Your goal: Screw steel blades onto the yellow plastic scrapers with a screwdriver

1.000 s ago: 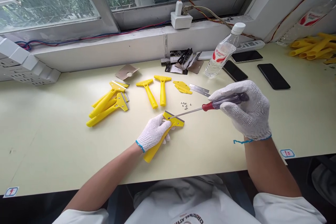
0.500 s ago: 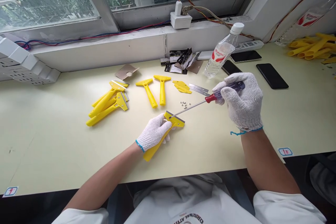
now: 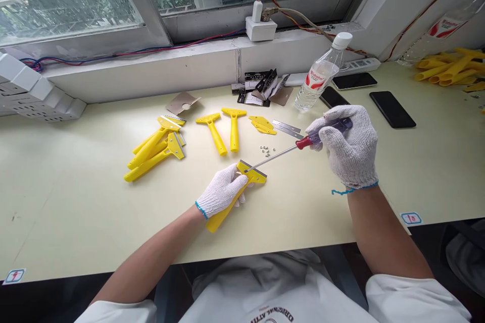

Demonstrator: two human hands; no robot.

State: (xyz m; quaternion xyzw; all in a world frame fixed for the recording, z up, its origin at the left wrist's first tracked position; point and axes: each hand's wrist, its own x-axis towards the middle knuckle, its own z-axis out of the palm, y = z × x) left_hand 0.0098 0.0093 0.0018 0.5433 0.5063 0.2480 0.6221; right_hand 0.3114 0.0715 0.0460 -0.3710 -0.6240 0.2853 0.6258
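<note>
My left hand [image 3: 222, 192], in a white knit glove, is closed around a yellow scraper [image 3: 222, 218] near its head, with the handle slanting down toward me. My right hand [image 3: 350, 146], also gloved, grips the purple and red handle of a screwdriver [image 3: 275, 155]. Its tip touches the scraper head at a screw. Beyond the scraper lie several small screws [image 3: 266, 152], metal blades [image 3: 287, 128] and yellow plastic plates [image 3: 262, 124]. Two yellow scraper handles [image 3: 235, 131] rest further back. Several scrapers with blades [image 3: 155, 151] are piled to the left.
A water bottle [image 3: 318, 78] stands at the back right beside phones [image 3: 393, 109]. Black packaging [image 3: 261, 88] and a brown cardboard piece [image 3: 183, 103] lie along the back. More yellow handles [image 3: 450, 66] are heaped at the far right. White boxes [image 3: 34, 91] stand at the left.
Both hands keep nearly the same place, with the screwdriver tip still on the scraper head. The view has shifted very slightly.
</note>
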